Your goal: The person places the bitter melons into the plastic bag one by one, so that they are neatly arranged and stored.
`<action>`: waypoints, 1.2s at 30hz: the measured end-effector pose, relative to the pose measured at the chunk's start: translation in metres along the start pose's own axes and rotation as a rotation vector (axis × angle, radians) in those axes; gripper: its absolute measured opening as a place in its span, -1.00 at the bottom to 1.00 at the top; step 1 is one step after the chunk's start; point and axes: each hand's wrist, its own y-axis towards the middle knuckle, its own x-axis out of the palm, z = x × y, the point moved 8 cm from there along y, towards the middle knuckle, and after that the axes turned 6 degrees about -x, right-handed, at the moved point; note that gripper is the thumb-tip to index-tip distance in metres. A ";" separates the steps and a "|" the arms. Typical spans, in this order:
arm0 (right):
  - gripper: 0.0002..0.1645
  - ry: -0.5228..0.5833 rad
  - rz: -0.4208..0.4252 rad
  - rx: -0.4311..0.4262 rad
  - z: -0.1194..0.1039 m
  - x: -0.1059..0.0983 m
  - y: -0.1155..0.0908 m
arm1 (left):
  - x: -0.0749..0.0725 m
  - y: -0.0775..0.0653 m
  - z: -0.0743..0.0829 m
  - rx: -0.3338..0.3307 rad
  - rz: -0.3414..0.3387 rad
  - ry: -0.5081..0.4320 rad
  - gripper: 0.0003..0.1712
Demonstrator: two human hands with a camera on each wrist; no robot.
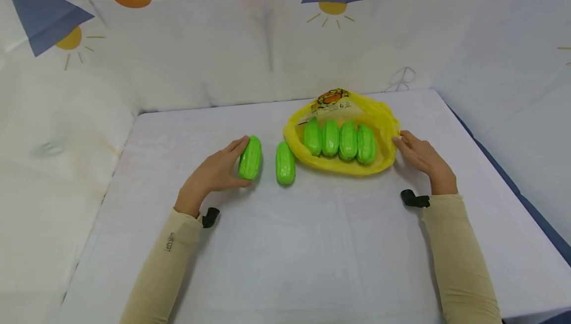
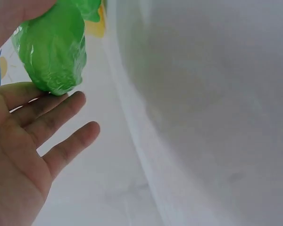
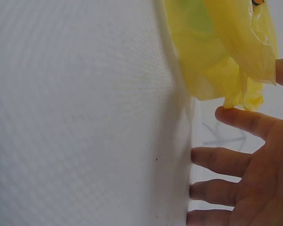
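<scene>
My left hand [image 1: 218, 168] holds an oblong, ridged green packet [image 1: 250, 158] in shiny film by its two ends, between thumb and fingertips. The packet [image 2: 52, 47] looks tilted in the left wrist view, with the other fingers spread below it. A similar green packet [image 1: 285, 163] lies on the table just to the right. Several more green packets [image 1: 348, 140] stand side by side in an open yellow plastic bag [image 1: 343, 166]. At the bag's right edge, my right hand [image 1: 421, 154] pinches the plastic between thumb and index finger; its other fingers [image 3: 221, 161] stay straight.
A white cloth covers the table [image 1: 303, 264]. Behind it hangs a white sheet [image 1: 200, 51] with printed blue and orange shapes, and more sheeting stands at both sides. Black wrist camera mounts [image 1: 415, 198] stick out from both sleeves.
</scene>
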 end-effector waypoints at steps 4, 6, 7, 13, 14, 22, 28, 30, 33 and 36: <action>0.08 -0.006 0.004 0.000 0.000 -0.001 0.001 | -0.002 -0.001 -0.001 0.016 0.021 -0.002 0.35; 0.08 -0.012 0.007 -0.005 0.000 -0.001 0.002 | -0.001 0.000 0.002 0.033 0.026 -0.001 0.34; 0.08 -0.012 0.009 -0.008 -0.001 -0.001 0.002 | -0.001 0.000 0.003 0.038 0.030 0.002 0.34; 0.08 -0.014 0.010 -0.017 -0.005 -0.001 0.006 | -0.004 0.000 0.015 0.063 0.063 0.009 0.35; 0.09 -0.014 0.010 -0.015 -0.006 -0.001 0.006 | -0.005 0.000 0.017 0.066 0.066 0.007 0.35; 0.06 -0.017 0.022 -0.038 -0.007 -0.002 0.006 | -0.017 0.010 0.040 0.134 0.142 0.062 0.36; 0.05 -0.012 0.017 -0.036 -0.004 -0.001 0.002 | -0.029 0.020 0.064 0.191 0.158 0.074 0.37; 0.06 -0.010 0.015 -0.033 -0.004 -0.001 0.001 | -0.031 0.023 0.071 0.206 0.153 0.072 0.37; 0.06 -0.007 0.015 -0.027 -0.003 -0.001 0.001 | -0.030 0.029 0.080 0.224 0.145 0.072 0.37; 0.06 -0.005 0.014 -0.024 -0.003 -0.002 0.001 | -0.028 0.033 0.086 0.232 0.140 0.071 0.37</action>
